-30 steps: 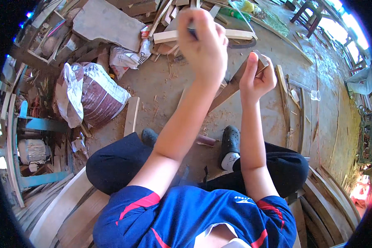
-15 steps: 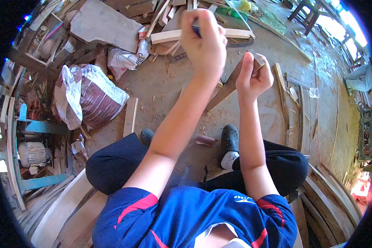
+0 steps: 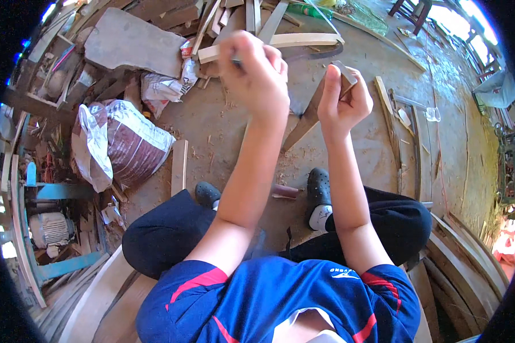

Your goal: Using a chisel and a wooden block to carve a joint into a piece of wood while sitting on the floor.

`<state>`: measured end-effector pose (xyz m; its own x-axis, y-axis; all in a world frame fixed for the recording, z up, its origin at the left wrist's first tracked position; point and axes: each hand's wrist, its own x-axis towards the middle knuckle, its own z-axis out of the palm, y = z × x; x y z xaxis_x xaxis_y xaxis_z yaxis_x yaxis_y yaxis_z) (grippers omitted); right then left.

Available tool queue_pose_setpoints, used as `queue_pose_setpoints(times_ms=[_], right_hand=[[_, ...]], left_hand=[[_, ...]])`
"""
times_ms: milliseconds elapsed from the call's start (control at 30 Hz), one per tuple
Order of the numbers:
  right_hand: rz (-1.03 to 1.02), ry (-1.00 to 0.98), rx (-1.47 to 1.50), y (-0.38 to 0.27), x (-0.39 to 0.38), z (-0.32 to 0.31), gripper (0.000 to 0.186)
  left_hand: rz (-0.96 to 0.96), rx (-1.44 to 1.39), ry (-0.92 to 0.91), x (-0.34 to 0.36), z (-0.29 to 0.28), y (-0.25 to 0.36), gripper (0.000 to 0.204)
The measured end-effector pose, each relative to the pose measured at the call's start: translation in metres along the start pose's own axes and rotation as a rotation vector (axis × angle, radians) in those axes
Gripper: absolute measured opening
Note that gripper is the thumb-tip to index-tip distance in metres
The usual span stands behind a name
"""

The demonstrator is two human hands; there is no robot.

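Note:
Raised in front of me, my left hand (image 3: pixel 254 83) is closed and blurred by motion. A small dark part shows inside its curled fingers, but I cannot make out what it is. My right hand (image 3: pixel 346 106) grips the upper end of a brown wooden piece (image 3: pixel 304 127), thumb pressed along the near side and fingers curled behind. The piece slants down to the left, and its lower end shows between my forearms. Part of it is hidden behind my right hand.
Wood shavings lie on the concrete floor (image 3: pixel 212 123). A full brown-and-white sack (image 3: pixel 137 140) stands at left, near a broad wooden slab (image 3: pixel 137 43). Offcuts and a curved wooden strip (image 3: pixel 303 40) lie ahead. A sandpaper-like roll (image 3: pixel 284 191) rests between my shoes.
My left hand has moved left and a little down, still closed. My right hand has shifted slightly left with the wooden piece in its grip.

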<state>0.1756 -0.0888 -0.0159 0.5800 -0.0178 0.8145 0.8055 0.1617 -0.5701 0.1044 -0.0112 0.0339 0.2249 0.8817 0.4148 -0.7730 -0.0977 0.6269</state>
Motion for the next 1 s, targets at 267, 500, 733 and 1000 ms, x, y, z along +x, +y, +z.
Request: queue_pose_setpoints(times_ms=[267,500,733,1000], right_hand=[[-0.082,0.026,-0.008,0.001,0.001,0.003,0.020],[-0.072,0.000,0.026,-0.003,0.001,0.004,0.014],[-0.032,0.085,0.044,0.005,-0.001,0.006,0.021],[-0.147,0.052,-0.105,-0.007,-0.005,0.013,0.022]], left_hand=[[0.017,0.030,0.093,-0.004,0.000,0.002,0.019],[0.002,-0.110,-0.052,0.001,-0.016,0.007,0.017],[0.007,0.088,0.070,-0.004,-0.002,0.001,0.029],[0.060,0.127,-0.012,-0.009,-0.009,-0.008,0.028]])
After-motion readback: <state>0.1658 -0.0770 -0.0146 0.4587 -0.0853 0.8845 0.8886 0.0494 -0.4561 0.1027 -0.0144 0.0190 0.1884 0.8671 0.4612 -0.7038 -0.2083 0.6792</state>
